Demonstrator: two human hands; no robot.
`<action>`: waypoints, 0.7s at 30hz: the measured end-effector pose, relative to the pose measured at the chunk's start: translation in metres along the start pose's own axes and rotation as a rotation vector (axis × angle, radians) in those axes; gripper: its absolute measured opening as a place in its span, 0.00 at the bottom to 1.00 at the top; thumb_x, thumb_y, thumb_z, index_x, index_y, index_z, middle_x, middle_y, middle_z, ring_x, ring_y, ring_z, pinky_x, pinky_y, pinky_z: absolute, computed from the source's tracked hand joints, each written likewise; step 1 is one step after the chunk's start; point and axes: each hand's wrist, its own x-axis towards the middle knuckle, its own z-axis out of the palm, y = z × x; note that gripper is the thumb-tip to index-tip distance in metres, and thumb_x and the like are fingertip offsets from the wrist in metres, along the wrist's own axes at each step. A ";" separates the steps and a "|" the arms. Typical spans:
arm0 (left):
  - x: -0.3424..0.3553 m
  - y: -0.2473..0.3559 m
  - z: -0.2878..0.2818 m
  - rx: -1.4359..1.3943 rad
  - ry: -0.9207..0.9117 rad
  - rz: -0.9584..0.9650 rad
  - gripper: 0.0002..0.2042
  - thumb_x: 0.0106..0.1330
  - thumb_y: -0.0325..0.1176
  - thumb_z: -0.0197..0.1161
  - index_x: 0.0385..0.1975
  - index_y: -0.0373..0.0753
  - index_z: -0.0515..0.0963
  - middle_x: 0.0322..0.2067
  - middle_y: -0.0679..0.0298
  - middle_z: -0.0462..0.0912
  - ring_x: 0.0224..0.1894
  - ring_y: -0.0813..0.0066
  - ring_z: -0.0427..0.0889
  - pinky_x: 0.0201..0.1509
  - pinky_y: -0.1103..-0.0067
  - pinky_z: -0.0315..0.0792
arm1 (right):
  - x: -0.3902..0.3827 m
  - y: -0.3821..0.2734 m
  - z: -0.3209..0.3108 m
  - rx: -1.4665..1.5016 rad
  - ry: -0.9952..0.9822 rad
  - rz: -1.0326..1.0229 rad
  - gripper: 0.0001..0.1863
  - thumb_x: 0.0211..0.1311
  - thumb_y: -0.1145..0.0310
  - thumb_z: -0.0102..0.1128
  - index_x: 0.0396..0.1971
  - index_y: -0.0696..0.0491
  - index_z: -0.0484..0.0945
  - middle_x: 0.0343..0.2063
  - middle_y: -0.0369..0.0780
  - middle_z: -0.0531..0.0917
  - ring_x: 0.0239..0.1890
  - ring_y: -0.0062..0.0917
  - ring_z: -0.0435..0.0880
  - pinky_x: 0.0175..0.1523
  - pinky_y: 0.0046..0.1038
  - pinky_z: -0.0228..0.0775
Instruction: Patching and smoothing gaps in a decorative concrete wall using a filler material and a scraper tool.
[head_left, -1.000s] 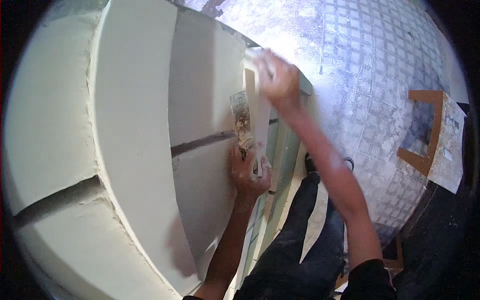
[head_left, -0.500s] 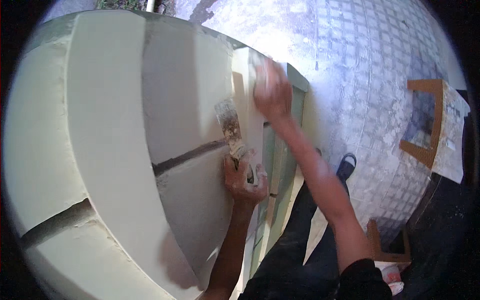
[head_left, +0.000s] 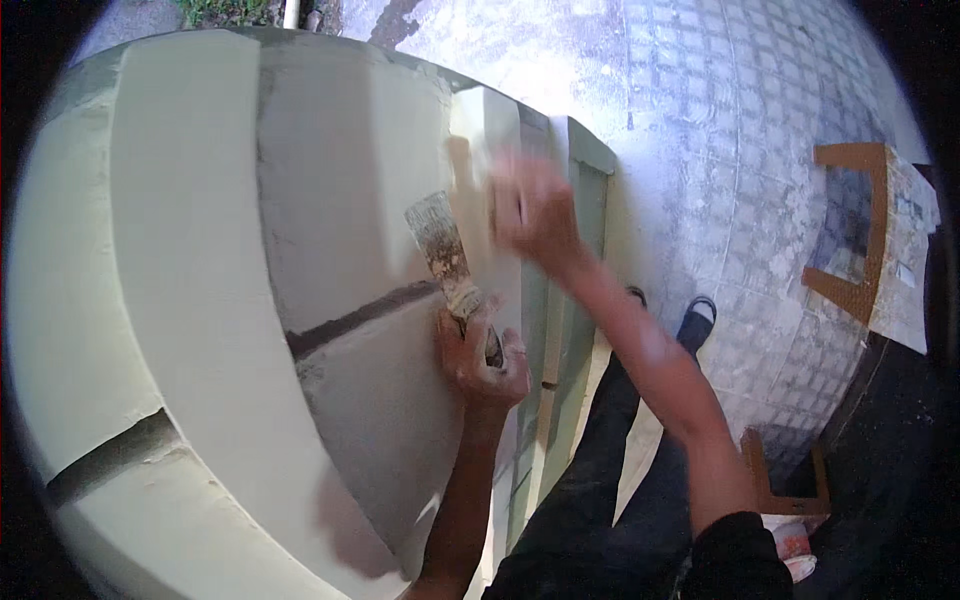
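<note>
My left hand (head_left: pixel 482 362) is closed round the handle of a putty knife (head_left: pixel 440 245). Its flat, paste-stained blade points away from me, over a wall or panel face (head_left: pixel 350 170) with pale coating and grey patches. Whitish residue covers my left fingers. Higher up and to the right, my right hand (head_left: pixel 535 205) is blurred by motion beside a pale raised strip (head_left: pixel 485 115) at the panel's edge. Its fingers look curled in; whatever they may hold cannot be made out.
Dark grooves (head_left: pixel 365 318) cross the panel between pale bands. At right lies a paved floor (head_left: pixel 690 150) with whitish smears, where my shoe (head_left: pixel 700 312) shows. An opened cardboard box (head_left: pixel 880 230) is at far right, with another brown frame-like box (head_left: pixel 820 480) below it.
My right hand has shifted slightly left and nearer to me along the edge strip. My left hand and the putty knife have moved slightly left in the picture; the view has shifted a little too.
</note>
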 end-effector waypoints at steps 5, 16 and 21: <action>-0.003 0.003 0.007 -0.027 0.006 0.012 0.18 0.53 0.30 0.56 0.44 0.32 0.78 0.45 0.45 0.77 0.50 0.43 0.73 0.59 0.56 0.64 | 0.022 0.029 -0.004 -0.080 -0.122 -0.095 0.09 0.54 0.75 0.57 0.36 0.59 0.80 0.32 0.46 0.84 0.28 0.41 0.80 0.38 0.41 0.74; -0.002 0.004 0.008 -0.111 0.055 0.001 0.20 0.49 0.26 0.55 0.45 0.32 0.78 0.40 0.44 0.73 0.41 0.44 0.73 0.47 0.57 0.68 | 0.042 0.034 0.003 0.102 -0.011 0.189 0.09 0.56 0.75 0.45 0.26 0.57 0.77 0.25 0.47 0.81 0.26 0.44 0.79 0.33 0.44 0.71; -0.005 -0.011 -0.003 -0.038 -0.003 -0.083 0.19 0.60 0.38 0.53 0.45 0.30 0.77 0.48 0.40 0.75 0.54 0.40 0.72 0.62 0.54 0.62 | -0.053 -0.024 0.006 -0.043 -0.018 -0.006 0.08 0.57 0.75 0.47 0.24 0.54 0.77 0.27 0.48 0.82 0.27 0.39 0.81 0.33 0.43 0.71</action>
